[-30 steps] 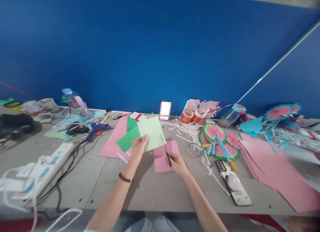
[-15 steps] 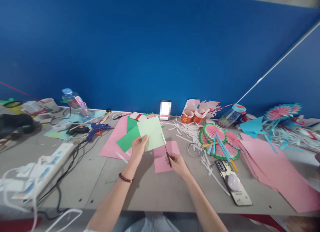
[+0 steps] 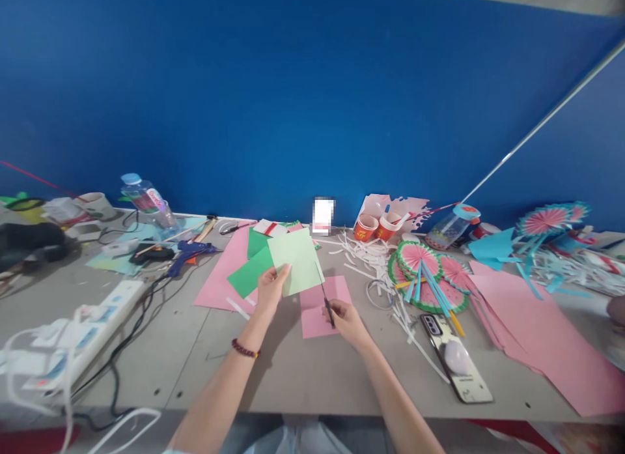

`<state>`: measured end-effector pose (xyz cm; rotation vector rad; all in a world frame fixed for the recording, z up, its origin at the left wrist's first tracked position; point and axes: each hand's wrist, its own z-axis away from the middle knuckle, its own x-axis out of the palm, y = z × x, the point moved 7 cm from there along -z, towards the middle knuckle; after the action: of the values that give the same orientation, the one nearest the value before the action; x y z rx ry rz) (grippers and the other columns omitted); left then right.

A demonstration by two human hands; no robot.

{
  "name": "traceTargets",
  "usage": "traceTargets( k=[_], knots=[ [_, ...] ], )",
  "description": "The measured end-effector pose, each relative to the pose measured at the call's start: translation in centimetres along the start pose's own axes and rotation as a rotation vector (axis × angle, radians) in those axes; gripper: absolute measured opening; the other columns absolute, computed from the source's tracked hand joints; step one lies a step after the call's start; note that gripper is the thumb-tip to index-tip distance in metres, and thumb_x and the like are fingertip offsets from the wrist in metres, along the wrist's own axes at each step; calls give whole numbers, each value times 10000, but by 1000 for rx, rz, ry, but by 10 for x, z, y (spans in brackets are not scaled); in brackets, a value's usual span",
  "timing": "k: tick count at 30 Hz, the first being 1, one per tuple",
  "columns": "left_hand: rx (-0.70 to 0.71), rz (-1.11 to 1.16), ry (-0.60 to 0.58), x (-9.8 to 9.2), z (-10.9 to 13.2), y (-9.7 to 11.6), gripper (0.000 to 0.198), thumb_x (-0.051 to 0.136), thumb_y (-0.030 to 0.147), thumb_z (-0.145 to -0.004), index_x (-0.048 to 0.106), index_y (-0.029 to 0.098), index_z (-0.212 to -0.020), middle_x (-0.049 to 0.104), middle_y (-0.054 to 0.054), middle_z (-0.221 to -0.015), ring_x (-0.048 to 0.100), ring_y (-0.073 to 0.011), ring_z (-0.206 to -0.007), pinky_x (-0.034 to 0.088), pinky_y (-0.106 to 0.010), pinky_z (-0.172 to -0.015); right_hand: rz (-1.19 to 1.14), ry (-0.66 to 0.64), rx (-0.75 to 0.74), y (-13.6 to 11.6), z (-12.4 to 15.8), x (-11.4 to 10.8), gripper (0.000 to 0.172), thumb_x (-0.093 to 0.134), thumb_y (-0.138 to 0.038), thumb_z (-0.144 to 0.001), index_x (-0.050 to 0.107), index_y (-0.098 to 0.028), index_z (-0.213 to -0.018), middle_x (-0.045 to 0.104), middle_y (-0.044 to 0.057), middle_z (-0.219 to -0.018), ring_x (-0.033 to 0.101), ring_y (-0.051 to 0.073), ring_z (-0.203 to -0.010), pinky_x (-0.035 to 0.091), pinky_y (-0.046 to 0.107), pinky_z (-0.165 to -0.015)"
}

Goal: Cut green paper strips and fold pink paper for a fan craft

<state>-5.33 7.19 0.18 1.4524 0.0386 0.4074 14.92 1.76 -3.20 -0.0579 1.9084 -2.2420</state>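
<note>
My left hand (image 3: 272, 289) pinches the lower left part of a light green paper sheet (image 3: 295, 262), thumb on top, holding it tilted above the table. Closed around the dark handles of a pair of scissors (image 3: 329, 307) is my right hand (image 3: 344, 318). The blades point up and away from me and meet the sheet's right edge. Beneath the scissors lies a pink paper piece (image 3: 312, 324). Darker green paper (image 3: 247, 278) rests on a larger pink sheet (image 3: 209, 291), partly hidden behind my left hand.
At left are a power strip (image 3: 97, 327), a blue glue gun (image 3: 190, 253) and a plastic bottle (image 3: 149, 200). Red paper cups (image 3: 365, 228), white paper strips (image 3: 359, 252), watermelon-patterned paper fans (image 3: 422, 265), a phone (image 3: 471, 382) and pink sheets (image 3: 541, 330) lie to the right.
Both hands, the light green sheet and the scissors look nearly unmoved. At the far right edge, part of another person's hand shows more clearly.
</note>
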Motion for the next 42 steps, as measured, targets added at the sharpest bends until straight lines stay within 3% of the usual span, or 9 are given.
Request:
traceTargets(
  k=[9, 15, 28, 42],
  knots=[
    [-4, 6, -32, 1, -2, -1, 432, 764, 498, -601, 727, 138, -838, 718, -59, -699, 623, -151, -534, 453, -227, -479, -21, -24, 27, -4, 1, 1, 437, 634, -586, -683, 547, -159, -653, 479, -18, -576, 392, 87, -520, 300, 226, -506],
    [-21, 23, -49, 4, 1, 2, 436, 796, 483, -557, 735, 141, -820, 734, -78, -767, 669, -193, -659, 513, -264, -593, -35, 1, 23, -6, 2, 0, 435, 641, -586, -672, 563, -159, -646, 488, -14, -567, 402, 89, -518, 309, 221, -496],
    [-52, 16, -123, 11, 2, -4, 442, 786, 490, -569, 733, 138, -830, 736, -78, -779, 654, -177, -611, 507, -270, -589, -30, 6, -19, -5, 1, -2, 359, 639, -501, -706, 539, -166, -628, 504, -11, -602, 430, 99, -564, 321, 232, -543],
    [-54, -14, -155, 14, 5, -1, 449, 787, 494, -562, 732, 133, -822, 729, -70, -750, 638, -173, -596, 484, -258, -570, -12, 26, -34, -4, 0, -3, 456, 604, -614, -707, 540, -169, -634, 502, -8, -591, 440, 100, -551, 340, 228, -523]
  ],
)
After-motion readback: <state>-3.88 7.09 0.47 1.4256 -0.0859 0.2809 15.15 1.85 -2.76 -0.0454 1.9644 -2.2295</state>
